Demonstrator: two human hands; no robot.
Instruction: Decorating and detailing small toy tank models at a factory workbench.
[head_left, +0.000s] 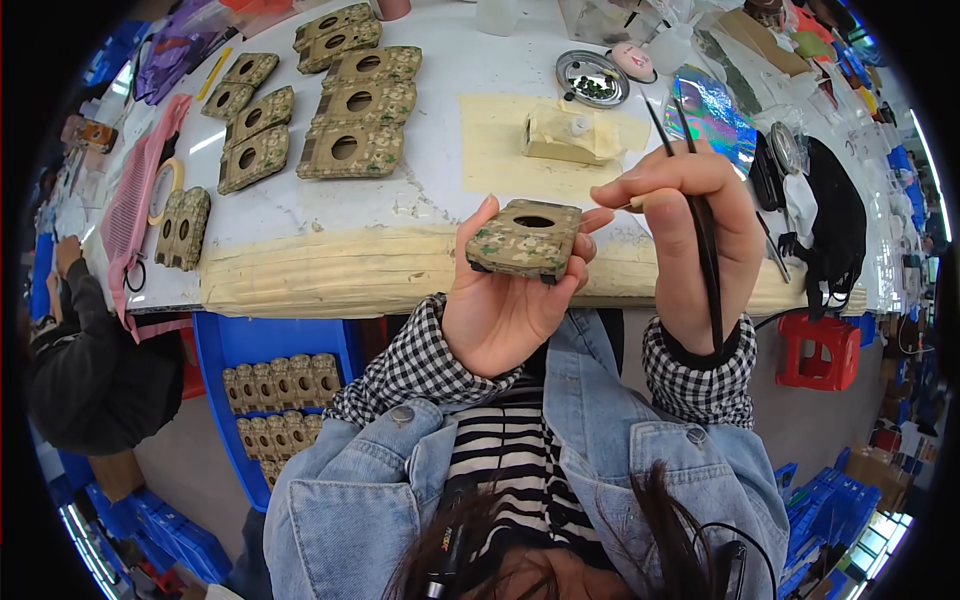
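My left hand (500, 325) cradles a camouflage-patterned housing (515, 250), a small box-like shell with a dark round hole in its top face. In my right hand (720, 205), black tweezers (709, 265) lie across the palm with their tips pointing up and away. The thumb and index finger of that hand pinch a small, thin pale piece beside the housing's right edge; its kind is too small to make out. Beyond the housing stands a block wrapped in cream tape (565, 148). A round metal dish (562, 78) holds small dark green parts.
Several more camouflage housings (360, 105) lie in groups at the table's left. A blue tray (215, 345) with rows of them sits below the padded table edge (330, 270). Right are a holographic sheet (725, 125), black cloth (838, 215) and red stool (818, 355). Another person (90, 365) is at left.
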